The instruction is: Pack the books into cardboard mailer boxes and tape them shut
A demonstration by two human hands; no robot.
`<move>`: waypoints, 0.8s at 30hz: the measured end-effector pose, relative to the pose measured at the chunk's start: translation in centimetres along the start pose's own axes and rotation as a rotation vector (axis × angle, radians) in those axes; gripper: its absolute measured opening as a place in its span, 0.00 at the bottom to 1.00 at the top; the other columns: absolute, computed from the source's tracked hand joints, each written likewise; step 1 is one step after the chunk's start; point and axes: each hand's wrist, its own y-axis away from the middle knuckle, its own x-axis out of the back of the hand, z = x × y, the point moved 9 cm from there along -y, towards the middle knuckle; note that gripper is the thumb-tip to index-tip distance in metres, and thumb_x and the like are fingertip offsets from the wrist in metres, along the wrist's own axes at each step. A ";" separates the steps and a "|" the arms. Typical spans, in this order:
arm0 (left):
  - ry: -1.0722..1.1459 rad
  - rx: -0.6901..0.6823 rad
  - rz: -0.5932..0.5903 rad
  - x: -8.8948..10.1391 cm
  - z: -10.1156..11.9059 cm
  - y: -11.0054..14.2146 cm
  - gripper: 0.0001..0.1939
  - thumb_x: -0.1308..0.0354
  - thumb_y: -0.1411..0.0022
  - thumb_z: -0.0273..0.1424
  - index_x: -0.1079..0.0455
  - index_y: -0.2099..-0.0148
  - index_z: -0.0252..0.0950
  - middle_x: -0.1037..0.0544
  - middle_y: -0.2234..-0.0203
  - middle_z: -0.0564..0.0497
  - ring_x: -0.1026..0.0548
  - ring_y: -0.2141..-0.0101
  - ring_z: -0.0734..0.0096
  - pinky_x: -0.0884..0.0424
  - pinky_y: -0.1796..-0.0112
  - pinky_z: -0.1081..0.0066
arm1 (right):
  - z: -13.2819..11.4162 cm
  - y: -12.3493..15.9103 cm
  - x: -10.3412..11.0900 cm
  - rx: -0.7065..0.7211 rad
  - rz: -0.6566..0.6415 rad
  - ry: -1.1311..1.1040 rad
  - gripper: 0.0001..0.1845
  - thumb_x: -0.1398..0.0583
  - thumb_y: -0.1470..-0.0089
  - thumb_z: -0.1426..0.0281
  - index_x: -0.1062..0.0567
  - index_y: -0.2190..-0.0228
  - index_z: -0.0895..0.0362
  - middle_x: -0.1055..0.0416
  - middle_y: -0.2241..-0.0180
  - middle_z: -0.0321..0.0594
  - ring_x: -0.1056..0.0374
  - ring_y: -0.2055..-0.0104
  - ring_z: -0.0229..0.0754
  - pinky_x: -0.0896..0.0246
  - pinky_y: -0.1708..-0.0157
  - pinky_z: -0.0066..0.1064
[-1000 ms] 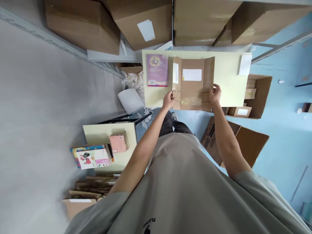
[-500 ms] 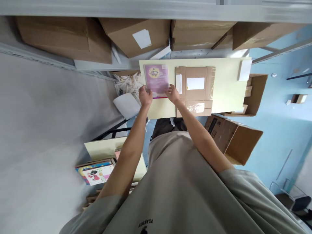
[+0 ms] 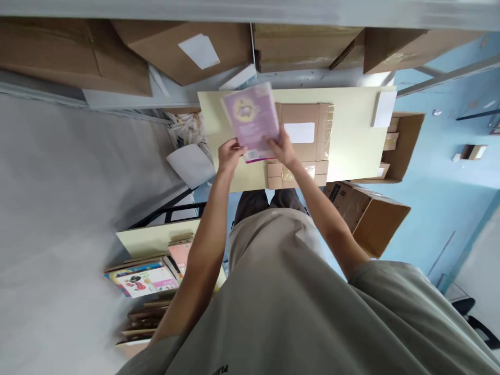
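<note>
A purple book is tilted above the pale yellow tabletop, its cover slightly blurred. My right hand grips its right edge, thumb across the cover. At the lower left corner, my left hand pinches the book between thumb and fingers. Just right of the book, and partly behind it and my right hand, a flattened cardboard carton with a white label and clear tape lies on the tabletop.
Brown boxes line the shelf behind the table. A white block sits at the right end of the tabletop. Open cartons stand on the floor to the right. On a lower table at left lie several books, near stacked cardboard.
Both hands have gone from the carton to the purple book. The book has been lifted off the tabletop, turned and shifted right. The carton's sides, raised earlier, now lie flat.
</note>
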 end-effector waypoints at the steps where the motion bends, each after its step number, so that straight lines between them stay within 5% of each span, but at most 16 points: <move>1: -0.033 -0.082 -0.062 -2.7 1.4 0.7 0.17 0.27 0.43 0.25 0.16 0.50 0.38 0.14 0.61 0.50 0.16 0.58 0.63 0.18 0.53 0.67 | 0.0 0.8 3.3 0.047 0.031 -0.029 0.35 0.34 0.30 0.39 0.31 0.38 0.49 0.20 0.42 0.49 0.23 0.40 0.56 0.19 0.36 0.53; 5: -0.217 -0.282 -0.122 -13.8 4.6 3.5 0.12 0.28 0.37 0.25 0.13 0.51 0.38 0.11 0.55 0.46 0.14 0.56 0.60 0.17 0.49 0.64 | 2.9 3.3 15.7 0.029 0.206 0.140 0.37 0.34 0.31 0.35 0.29 0.39 0.49 0.20 0.43 0.51 0.23 0.38 0.59 0.21 0.34 0.58; 7: -0.284 -0.284 -0.132 -18.2 4.1 4.2 0.11 0.30 0.33 0.24 0.12 0.51 0.39 0.10 0.56 0.46 0.13 0.54 0.56 0.16 0.47 0.61 | 5.3 3.7 19.2 -0.047 0.261 0.249 0.36 0.34 0.30 0.36 0.30 0.40 0.49 0.20 0.45 0.52 0.23 0.37 0.63 0.21 0.35 0.64; 9: -0.330 -0.222 -0.105 -20.5 2.4 4.2 0.12 0.32 0.32 0.22 0.11 0.50 0.39 0.09 0.57 0.45 0.12 0.53 0.53 0.16 0.44 0.58 | 8.0 3.4 20.5 -0.171 0.256 0.359 0.34 0.33 0.30 0.38 0.31 0.41 0.50 0.19 0.46 0.54 0.23 0.37 0.67 0.23 0.35 0.68; 15: -0.302 -0.014 0.021 -19.6 -2.9 2.7 0.15 0.30 0.36 0.20 0.11 0.50 0.37 0.08 0.52 0.42 0.09 0.49 0.52 0.15 0.39 0.53 | 12.1 2.4 19.1 -0.377 0.155 0.602 0.30 0.37 0.26 0.48 0.32 0.37 0.55 0.21 0.36 0.64 0.24 0.33 0.67 0.28 0.29 0.60; 24: -0.178 -0.006 0.043 -19.6 -4.9 0.1 0.17 0.29 0.41 0.18 0.13 0.50 0.33 0.09 0.54 0.43 0.10 0.50 0.57 0.14 0.40 0.55 | 13.2 0.5 19.9 -0.417 0.060 0.603 0.41 0.34 0.25 0.46 0.34 0.29 0.63 0.23 0.31 0.65 0.25 0.30 0.63 0.29 0.30 0.51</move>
